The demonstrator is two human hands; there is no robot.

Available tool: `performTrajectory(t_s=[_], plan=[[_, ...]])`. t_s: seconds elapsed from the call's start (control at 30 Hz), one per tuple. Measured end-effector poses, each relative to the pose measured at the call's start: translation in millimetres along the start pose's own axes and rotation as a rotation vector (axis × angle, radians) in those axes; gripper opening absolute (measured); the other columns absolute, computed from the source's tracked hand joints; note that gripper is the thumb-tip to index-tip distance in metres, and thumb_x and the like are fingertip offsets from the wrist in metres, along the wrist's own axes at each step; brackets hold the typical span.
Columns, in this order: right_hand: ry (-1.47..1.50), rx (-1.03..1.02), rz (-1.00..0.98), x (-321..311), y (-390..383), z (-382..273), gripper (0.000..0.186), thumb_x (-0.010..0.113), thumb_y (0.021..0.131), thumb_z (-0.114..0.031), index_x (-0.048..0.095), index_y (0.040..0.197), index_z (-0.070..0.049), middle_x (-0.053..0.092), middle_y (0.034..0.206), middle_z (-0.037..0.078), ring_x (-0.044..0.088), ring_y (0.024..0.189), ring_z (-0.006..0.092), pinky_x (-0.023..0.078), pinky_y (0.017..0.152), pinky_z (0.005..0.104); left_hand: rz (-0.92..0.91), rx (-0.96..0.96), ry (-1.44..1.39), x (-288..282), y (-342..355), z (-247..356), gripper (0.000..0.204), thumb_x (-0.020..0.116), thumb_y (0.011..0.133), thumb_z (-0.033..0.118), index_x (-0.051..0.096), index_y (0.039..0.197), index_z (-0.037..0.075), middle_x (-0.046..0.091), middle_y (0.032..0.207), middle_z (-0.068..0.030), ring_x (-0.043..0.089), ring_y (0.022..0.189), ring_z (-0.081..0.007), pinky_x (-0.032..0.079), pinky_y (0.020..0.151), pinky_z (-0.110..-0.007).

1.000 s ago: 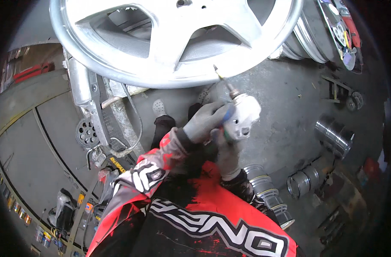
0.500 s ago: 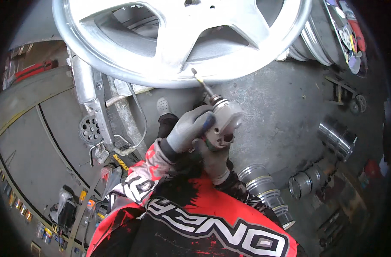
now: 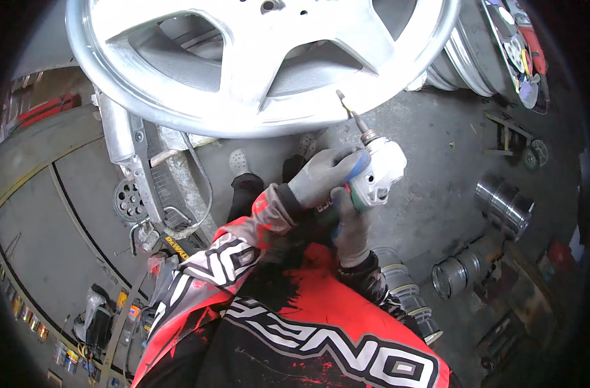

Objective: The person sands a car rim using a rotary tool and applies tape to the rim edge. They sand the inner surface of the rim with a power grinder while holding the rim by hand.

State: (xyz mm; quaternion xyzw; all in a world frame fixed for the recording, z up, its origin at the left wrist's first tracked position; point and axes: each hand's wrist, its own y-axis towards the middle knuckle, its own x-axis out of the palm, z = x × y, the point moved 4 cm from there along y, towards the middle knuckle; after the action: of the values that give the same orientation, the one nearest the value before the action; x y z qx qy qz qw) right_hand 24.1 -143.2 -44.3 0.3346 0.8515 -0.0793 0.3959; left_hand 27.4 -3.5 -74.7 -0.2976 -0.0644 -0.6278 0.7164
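A power grinder (image 3: pixel 384 169) with a pale gear head and a long thin spindle is held between my gloved hands. My left hand (image 3: pixel 326 173), in a grey glove with blue on it, wraps round the near side of the head. My right hand (image 3: pixel 353 229) is closed round the green-edged body just below. The slim tip (image 3: pixel 341 97) of the spindle lies over the lower rim of a large silver alloy wheel (image 3: pixel 240 119). Whether the tip touches the metal I cannot tell. Most of the tool's body is hidden by my hands and sleeves.
A metal stand with a toothed disc (image 3: pixel 130 199) is left of my feet, below the wheel. Several bare rim barrels (image 3: pixel 505 205) lie on the floor at the right. A tray of abrasive discs (image 3: pixel 522 58) is at the upper right. Bottles and tools sit lower left.
Both hands and the grinder have shifted right. The tip has slid along the wheel's lower rim toward the right. My view has also shifted slightly.
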Motion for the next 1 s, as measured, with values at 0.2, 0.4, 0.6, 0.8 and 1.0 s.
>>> performTrajectory(t_s=[0.2, 0.4, 0.6, 0.8, 1.0], plan=[[0.697, 0.651, 0.11, 11, 7, -9, 0.039, 0.074, 0.09, -0.008, 0.063, 0.126, 0.001, 0.063, 0.124, 0.008, 0.062, 0.111, 0.0233, 0.052, 0.094, 0.0408, 0.074, 0.014, -0.029, -6, -19, -5, 0.046, 0.051, 0.104, 0.043, 0.061, 0.115, -0.001, 0.064, 0.103, -0.0071, 0.055, 0.097, -0.0126, 0.047, 0.09, -0.031], [0.674, 0.532, 0.09, 14, 8, -11, 0.047, 0.081, 0.083, -0.005, 0.06, 0.125, 0.0, 0.066, 0.116, 0.008, 0.064, 0.103, 0.0181, 0.053, 0.091, 0.0342, 0.107, -0.003, -0.042, -15, -23, -6, 0.047, 0.055, 0.103, 0.041, 0.065, 0.119, -0.002, 0.067, 0.104, -0.0095, 0.06, 0.099, -0.0144, 0.048, 0.091, -0.032], [0.847, 0.611, 0.237, 11, 9, 2, 0.036, 0.072, 0.093, -0.018, 0.064, 0.125, -0.004, 0.061, 0.121, 0.01, 0.06, 0.108, 0.0224, 0.048, 0.093, 0.0357, 0.081, 0.011, 0.004, -2, -3, -2, 0.027, 0.052, 0.101, 0.022, 0.06, 0.112, -0.002, 0.063, 0.099, -0.0059, 0.057, 0.098, -0.0117, 0.048, 0.09, -0.032], [0.248, 0.199, -0.017, 32, -14, -14, 0.042, 0.068, 0.092, -0.011, 0.058, 0.131, -0.002, 0.06, 0.126, 0.011, 0.06, 0.114, 0.0229, 0.049, 0.094, 0.0371, 0.08, -0.036, -0.046, -18, -34, -7, 0.043, 0.06, 0.102, 0.038, 0.067, 0.116, -0.003, 0.069, 0.104, -0.0075, 0.061, 0.098, -0.0133, 0.049, 0.09, -0.033], [1.18, 0.782, 0.097, 63, -14, -39, 0.057, 0.077, 0.085, -0.004, 0.052, 0.136, -0.001, 0.061, 0.128, 0.009, 0.06, 0.117, 0.0198, 0.052, 0.098, 0.0352, 0.25, -0.077, -0.01, -37, -73, -1, 0.046, 0.063, 0.101, 0.037, 0.064, 0.124, -0.002, 0.068, 0.109, -0.0076, 0.06, 0.102, -0.0138, 0.048, 0.092, -0.031]])
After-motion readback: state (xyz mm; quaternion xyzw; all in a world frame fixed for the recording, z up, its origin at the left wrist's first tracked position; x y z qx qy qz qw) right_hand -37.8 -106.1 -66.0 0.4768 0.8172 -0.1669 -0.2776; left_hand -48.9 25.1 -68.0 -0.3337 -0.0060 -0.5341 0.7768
